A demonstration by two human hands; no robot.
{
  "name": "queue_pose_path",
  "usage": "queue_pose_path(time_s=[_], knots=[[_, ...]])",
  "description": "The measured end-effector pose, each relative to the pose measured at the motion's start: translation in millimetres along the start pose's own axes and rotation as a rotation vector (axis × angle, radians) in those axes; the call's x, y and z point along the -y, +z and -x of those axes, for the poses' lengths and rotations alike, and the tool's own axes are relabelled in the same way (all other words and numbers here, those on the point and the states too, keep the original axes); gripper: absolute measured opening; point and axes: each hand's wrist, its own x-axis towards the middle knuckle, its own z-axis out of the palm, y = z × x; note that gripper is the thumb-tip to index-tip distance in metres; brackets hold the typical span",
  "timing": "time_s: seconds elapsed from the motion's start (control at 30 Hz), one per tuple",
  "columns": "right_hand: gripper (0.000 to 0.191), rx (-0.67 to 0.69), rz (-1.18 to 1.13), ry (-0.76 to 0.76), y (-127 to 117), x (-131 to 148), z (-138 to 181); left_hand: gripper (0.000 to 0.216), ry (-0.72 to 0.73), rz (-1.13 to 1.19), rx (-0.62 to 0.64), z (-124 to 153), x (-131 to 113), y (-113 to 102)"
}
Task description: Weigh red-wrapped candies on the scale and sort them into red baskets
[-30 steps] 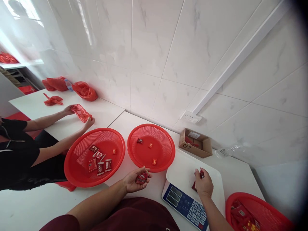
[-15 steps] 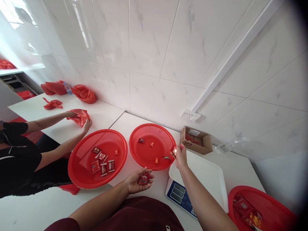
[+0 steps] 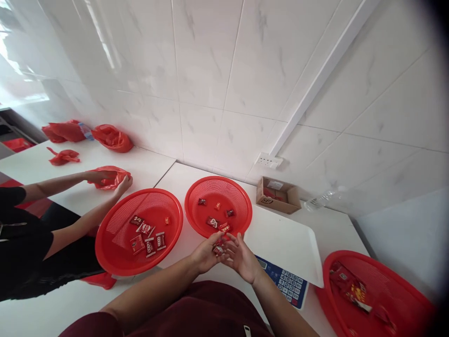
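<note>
Back from the rim of the middle red basket [image 3: 245, 203], a worker's right hand [image 3: 245, 264] now meets the left hand [image 3: 203, 256], which cups wrapped sweets [image 3: 219, 250] in curled fingers. The right's fingers spread loosely; whether they grip anything cannot be told. Beyond, loose sweets [image 3: 213, 222] lie in the basket; farther left, a co-worker's hands [image 3: 123, 182] hold a red plastic bag [image 3: 110, 184].
</note>
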Motion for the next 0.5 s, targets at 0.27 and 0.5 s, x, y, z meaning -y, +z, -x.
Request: queue_pose_path(time_s=[0.27,0.5], knots=[[0.029,0.078,-0.378,-0.027,-16.4,-17.3,11.9,0.034,-0.023,-0.309,0.273,15.1,6.5,34.6],[0.033,-0.063,-0.561,-0.051,-36.2,-23.2,25.7,0.041,-0.080,-0.404,0.356,27.5,2.0,24.9]])
